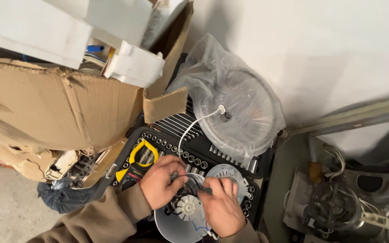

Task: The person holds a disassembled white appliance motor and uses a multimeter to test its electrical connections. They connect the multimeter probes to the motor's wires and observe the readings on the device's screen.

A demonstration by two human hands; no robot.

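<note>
My left hand (160,180) and my right hand (221,204) both rest on a small fan motor assembly (186,208) with a white plastic hub and dark windings. It sits on a round grey-white housing (174,225). My left fingers curl over the motor's upper left side. On its right side my right fingers pinch at wires. A white cable (194,123) runs from the motor up to a round part in a clear plastic bag (235,105). Everything lies over an open black socket set case (194,155).
A torn cardboard box (68,108) holding white foam blocks (131,63) stands at the left. A yellow-handled tool (142,153) lies in the case. A metal machine part with wiring (338,202) is at the right. Behind is a white wall (329,45), and a black bag (61,198) lies at the lower left.
</note>
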